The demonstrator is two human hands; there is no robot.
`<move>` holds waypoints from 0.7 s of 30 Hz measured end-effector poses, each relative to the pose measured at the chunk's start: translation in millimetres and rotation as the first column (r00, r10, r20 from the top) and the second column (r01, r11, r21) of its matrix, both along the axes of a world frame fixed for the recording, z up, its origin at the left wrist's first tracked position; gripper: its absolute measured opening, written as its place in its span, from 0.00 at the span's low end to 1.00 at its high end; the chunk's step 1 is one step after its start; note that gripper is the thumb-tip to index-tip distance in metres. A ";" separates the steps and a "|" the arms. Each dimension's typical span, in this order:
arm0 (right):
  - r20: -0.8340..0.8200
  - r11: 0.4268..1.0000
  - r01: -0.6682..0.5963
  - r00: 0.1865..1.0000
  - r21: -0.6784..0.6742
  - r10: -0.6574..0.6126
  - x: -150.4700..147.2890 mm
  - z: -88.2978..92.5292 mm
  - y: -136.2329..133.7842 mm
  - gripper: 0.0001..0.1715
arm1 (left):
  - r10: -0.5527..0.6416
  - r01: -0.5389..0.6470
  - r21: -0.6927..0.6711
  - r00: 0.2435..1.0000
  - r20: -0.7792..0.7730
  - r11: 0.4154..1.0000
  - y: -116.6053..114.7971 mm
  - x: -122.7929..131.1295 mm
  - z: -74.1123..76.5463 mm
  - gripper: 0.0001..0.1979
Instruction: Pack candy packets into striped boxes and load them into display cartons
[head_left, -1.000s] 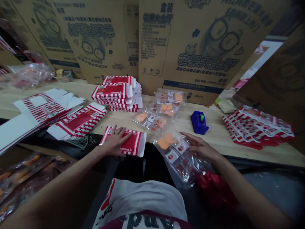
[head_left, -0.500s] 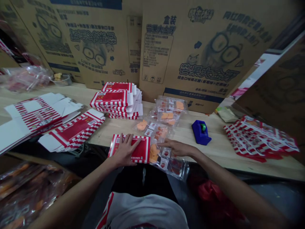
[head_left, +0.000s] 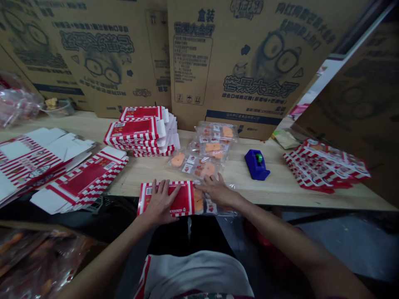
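Note:
My left hand (head_left: pixel 161 202) lies flat, fingers spread, on a red-and-white striped carton (head_left: pixel 183 199) at the table's near edge. My right hand (head_left: pixel 216 191) presses flat on a clear plastic packet (head_left: pixel 212 206) with orange pieces and small red labels. The packet's left end sits inside the carton's open right end. More clear packets (head_left: pixel 207 151) lie just beyond my hands.
A stack of striped cartons (head_left: pixel 141 131) stands behind the hands. Flat carton blanks (head_left: pixel 77 180) lie at the left and finished ones (head_left: pixel 326 166) at the right. A blue tape dispenser (head_left: pixel 256 164) sits on the wooden table (head_left: pixel 280 187). Big printed cardboard boxes (head_left: pixel 249 62) wall the back.
My right hand brought the clear packet leftward and slid its end into the carton's open side. My left hand stayed flat on the carton, which shifted slightly right.

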State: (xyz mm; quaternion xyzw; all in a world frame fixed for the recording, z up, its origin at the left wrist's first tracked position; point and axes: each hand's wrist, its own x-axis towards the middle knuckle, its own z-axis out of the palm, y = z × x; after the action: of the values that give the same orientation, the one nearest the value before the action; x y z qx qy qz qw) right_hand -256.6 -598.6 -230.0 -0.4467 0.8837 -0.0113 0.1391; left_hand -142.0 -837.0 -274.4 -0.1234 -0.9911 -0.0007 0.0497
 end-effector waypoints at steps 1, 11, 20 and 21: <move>-0.032 0.999 -0.001 0.999 -0.033 0.000 3.2 -3.3 0.0 0.39 | 0.000 0.001 -0.007 1.000 0.028 1.000 0.5 -1.3 0.6 0.61; 0.305 0.344 0.694 0.631 -0.633 -0.713 40.5 -51.7 90.3 0.27 | -0.016 0.014 0.015 0.994 0.105 1.000 -1.1 -6.6 1.4 0.64; 0.457 0.226 0.624 0.731 -0.748 -0.506 103.9 -37.4 15.4 0.23 | 0.208 -0.200 0.179 0.978 -0.027 0.963 56.9 17.2 23.1 0.63; 0.496 0.090 0.617 0.703 -0.782 -0.510 108.9 -35.3 15.1 0.27 | 0.294 -0.277 0.219 0.954 -0.049 0.936 62.1 22.5 27.0 0.63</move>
State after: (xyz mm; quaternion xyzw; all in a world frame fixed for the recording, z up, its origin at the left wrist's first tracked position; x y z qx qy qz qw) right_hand -147.7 -583.6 -265.4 -0.0680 0.8088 -0.5742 -0.1077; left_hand -119.5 -774.9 -247.4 0.0281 -0.9900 -0.0929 0.1019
